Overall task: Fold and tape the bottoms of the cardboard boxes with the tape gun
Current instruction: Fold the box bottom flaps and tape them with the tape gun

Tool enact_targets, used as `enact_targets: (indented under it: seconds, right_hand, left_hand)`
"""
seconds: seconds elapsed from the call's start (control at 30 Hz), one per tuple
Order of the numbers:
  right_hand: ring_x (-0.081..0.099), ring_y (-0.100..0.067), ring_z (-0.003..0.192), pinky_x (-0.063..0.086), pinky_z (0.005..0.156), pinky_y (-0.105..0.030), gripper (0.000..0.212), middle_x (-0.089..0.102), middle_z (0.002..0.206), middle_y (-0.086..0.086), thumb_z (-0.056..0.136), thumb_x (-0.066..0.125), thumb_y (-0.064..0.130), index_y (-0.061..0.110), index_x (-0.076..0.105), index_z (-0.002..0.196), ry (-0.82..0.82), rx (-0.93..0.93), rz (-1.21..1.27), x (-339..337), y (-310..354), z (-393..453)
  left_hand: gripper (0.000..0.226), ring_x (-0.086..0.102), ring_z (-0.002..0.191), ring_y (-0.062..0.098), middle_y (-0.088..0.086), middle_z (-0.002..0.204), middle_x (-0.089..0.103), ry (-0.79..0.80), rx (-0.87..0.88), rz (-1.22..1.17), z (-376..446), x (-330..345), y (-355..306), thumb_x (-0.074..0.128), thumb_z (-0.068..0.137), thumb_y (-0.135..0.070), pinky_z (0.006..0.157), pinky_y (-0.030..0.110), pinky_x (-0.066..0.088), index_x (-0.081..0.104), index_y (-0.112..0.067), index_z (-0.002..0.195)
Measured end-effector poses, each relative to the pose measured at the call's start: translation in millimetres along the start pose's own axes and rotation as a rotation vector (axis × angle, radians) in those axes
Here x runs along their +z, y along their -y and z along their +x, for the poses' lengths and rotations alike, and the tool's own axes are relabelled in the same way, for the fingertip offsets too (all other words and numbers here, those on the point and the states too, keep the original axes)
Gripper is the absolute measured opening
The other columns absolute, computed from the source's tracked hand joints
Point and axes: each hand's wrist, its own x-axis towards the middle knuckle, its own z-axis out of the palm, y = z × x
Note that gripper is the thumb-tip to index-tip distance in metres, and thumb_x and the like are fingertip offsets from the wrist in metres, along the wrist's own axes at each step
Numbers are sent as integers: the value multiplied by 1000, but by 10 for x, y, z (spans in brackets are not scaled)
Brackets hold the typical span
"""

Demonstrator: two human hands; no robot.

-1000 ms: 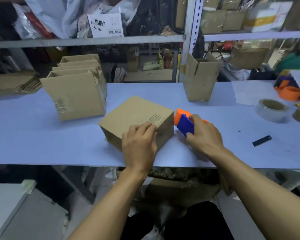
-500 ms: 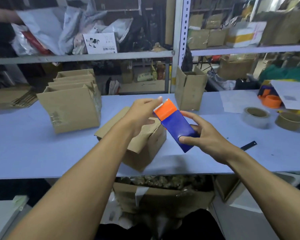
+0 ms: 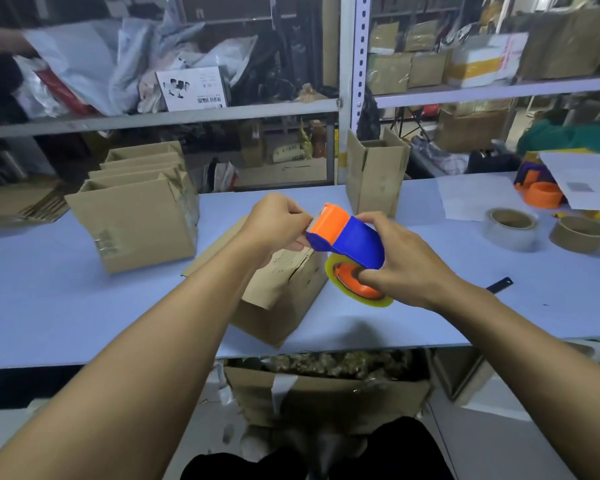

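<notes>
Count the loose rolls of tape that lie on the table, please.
2: one clear roll at the table's right side, and one brown roll just right of it. Paper at the far right may hide more.

Packing stockroom: parcel-laden shelves [image 3: 499,90], cardboard boxes [image 3: 136,216]

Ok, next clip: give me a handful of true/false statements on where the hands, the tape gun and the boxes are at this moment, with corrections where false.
1. The right hand holds the tape gun off the table. True.
2. The left hand lies flat on the box. False: it is raised, its fingers pinching at the gun's orange cutter end.
3. The gun is pressed against the box. False: it is held in the air above it.
4. Two loose tape rolls lie on the table to the right. True.
5. An upright open box stands at the table's far edge. True.
</notes>
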Motion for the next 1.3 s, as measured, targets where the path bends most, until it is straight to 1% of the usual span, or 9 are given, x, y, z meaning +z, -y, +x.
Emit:
enact_targets:
  seconds: [0.17,0.3,0.4,0.63,0.8,0.87,1.0,1.1,1.3]
  right_hand:
    - [57,-18,85,49,68,-35,63,62,98,6,77,66,32,41,38,133,7,-13,48,107,-32,-5]
    - [58,-20,90,51,73,-38,62,64,103,10,76,64,46,43,39,132,48,-22,-54,160,-163,-78]
    - [55,-18,92,46,72,-34,61,62,107,13,78,65,49,43,39,133,66,-12,-157,179,-219,-66]
    - [56,-19,95,44,71,-32,63,62,113,12,79,63,52,43,36,135,114,14,-223,261,-255,1]
    - [57,-23,96,47,73,-34,62,60,114,8,79,60,55,40,35,133,140,2,-283,319,-258,32]
    - [57,-24,97,46,73,-35,61,55,113,6,79,59,56,38,36,133,161,11,-324,313,-245,80]
    - [55,-24,95,41,70,-33,60,55,112,4,80,58,60,32,40,130,180,11,-356,368,-158,210]
    - [57,-27,104,41,73,-35,70,57,119,3,84,53,70,40,29,142,111,-33,-333,483,-88,229]
    - [56,-21,103,41,73,-33,62,57,114,9,83,39,79,55,26,139,56,-38,-284,298,-310,-66]
  left_hand:
    - [27,55,54,18,2,59,60,-93,-44,19,154,104,190,54,93,-8,56,28,50,66,0,70]
    - [37,39,61,25,6,59,44,-280,-30,183,183,-17,495,54,94,-17,59,33,38,51,-6,59]
    - [27,54,75,25,12,78,63,-273,11,405,158,-52,610,50,93,-17,71,42,49,61,2,77]
    - [24,58,90,27,0,98,66,-301,130,775,175,13,786,47,95,-39,68,34,41,59,-19,98]
    - [32,52,85,29,5,97,61,-463,-86,543,160,-76,865,52,92,-39,70,38,40,40,-14,109]
    - [31,54,95,23,0,104,60,-396,123,441,117,-70,850,58,89,-38,77,36,43,49,-18,110]
    - [48,54,109,17,2,114,62,63,419,494,-98,99,743,62,74,-41,91,32,43,64,-12,112]
    - [45,58,108,28,11,113,67,-15,488,536,-166,173,830,56,77,-32,90,34,41,67,-5,111]
    - [33,54,119,26,9,127,64,-60,450,599,-166,204,845,61,89,-20,94,30,38,64,-8,120]
